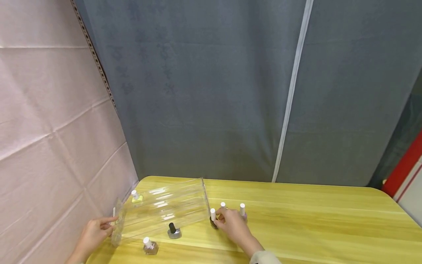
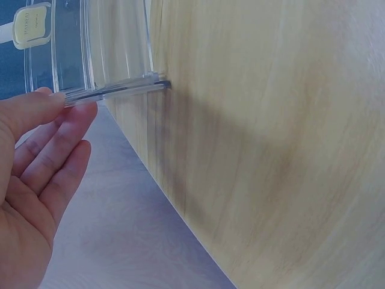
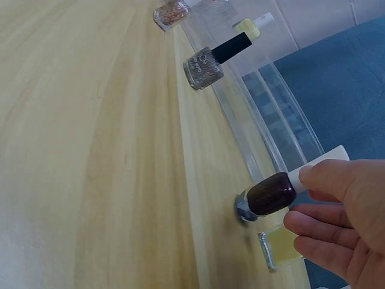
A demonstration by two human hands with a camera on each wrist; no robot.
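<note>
My left hand (image 1: 92, 236) pinches the end panel of a clear tiered plastic rack (image 1: 165, 206) between thumb and fingers; the left wrist view shows the panel edge (image 2: 114, 91) in the grip. A pale yellow nail polish bottle (image 1: 137, 198) with a white cap stands at the rack's far left. By the rack's right end, my right hand (image 1: 233, 224) holds a dark nail polish bottle (image 3: 271, 195) by its white cap. Its base is close over the table. Just beyond that hand is another yellowish bottle (image 3: 283, 243), partly hidden by the fingers.
In front of the rack stand a silvery glitter bottle (image 1: 174, 233) with a black cap and a pinkish-brown glitter bottle (image 1: 151, 248) with a white cap. A lilac bottle (image 1: 244, 215) is right of my right hand. Curtains (image 1: 204, 91) border the wooden table (image 1: 313, 227).
</note>
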